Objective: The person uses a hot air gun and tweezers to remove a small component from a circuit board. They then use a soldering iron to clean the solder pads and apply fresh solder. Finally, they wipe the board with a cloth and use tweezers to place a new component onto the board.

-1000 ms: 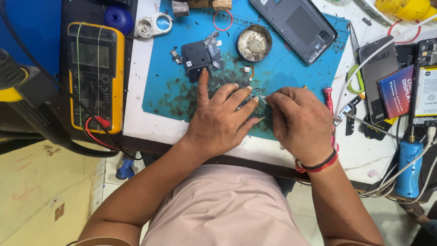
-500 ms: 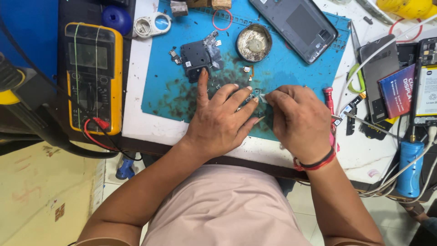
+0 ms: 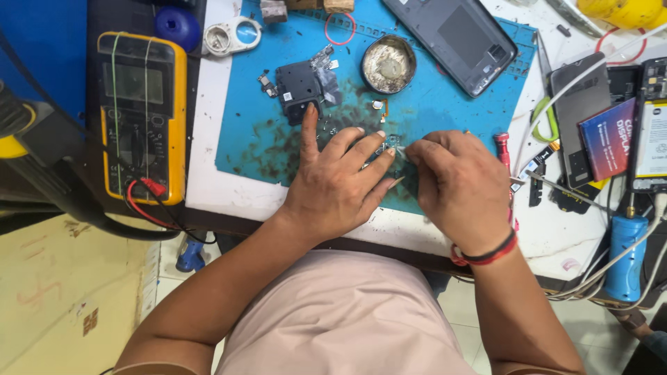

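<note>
My left hand (image 3: 340, 182) rests palm-down on the blue work mat (image 3: 264, 132), index finger stretched toward a black phone frame piece (image 3: 300, 89). Its other fingertips pinch a small metal part (image 3: 390, 147) at the mat's middle. My right hand (image 3: 458, 187) meets it from the right, fingers closed on a thin tool whose tip touches the same small part. A red and black band circles the right wrist.
A yellow multimeter (image 3: 142, 114) with red lead lies left of the mat. A round tin (image 3: 389, 64) and grey phone back (image 3: 458, 38) sit at the mat's far side. Phone parts, a boxed display (image 3: 608, 139), cables and a blue cylinder (image 3: 625, 257) crowd the right.
Both hands stay together over the small part with only slight finger shifts. The view has moved a little.
</note>
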